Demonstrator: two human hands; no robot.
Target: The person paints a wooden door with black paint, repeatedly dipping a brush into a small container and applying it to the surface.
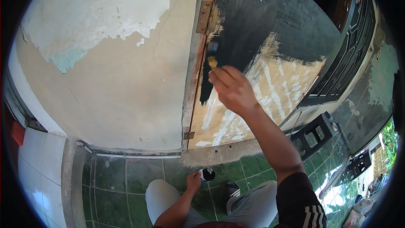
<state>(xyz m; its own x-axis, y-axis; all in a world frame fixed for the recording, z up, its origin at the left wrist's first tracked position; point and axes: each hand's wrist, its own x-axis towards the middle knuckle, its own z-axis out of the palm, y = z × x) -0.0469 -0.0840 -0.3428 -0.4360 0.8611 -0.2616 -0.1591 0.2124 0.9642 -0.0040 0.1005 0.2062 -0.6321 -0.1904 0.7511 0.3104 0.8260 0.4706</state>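
My right hand (233,88) is closed around the handle of a paintbrush (212,59). Its dark bristles touch the hinge-side edge of the door (249,21), just below the upper hinge (204,17). Black paint covers the upper part of the door and runs down in a strip along the hinge side. The lower part is bare tan wood with white streaks. Low down, between my knees, my left hand (193,181) grips a small cup of black paint (207,175) by its side. The cup is upright, its dark contents visible from above.
A peeling cream wall (122,88) stands left of the door frame. Green tiles (143,177) cover the floor, with a white pipe (139,157) along the wall's foot. A black openwork block (314,137) is at the right, and a lower hinge (189,135) sits near the door's bottom.
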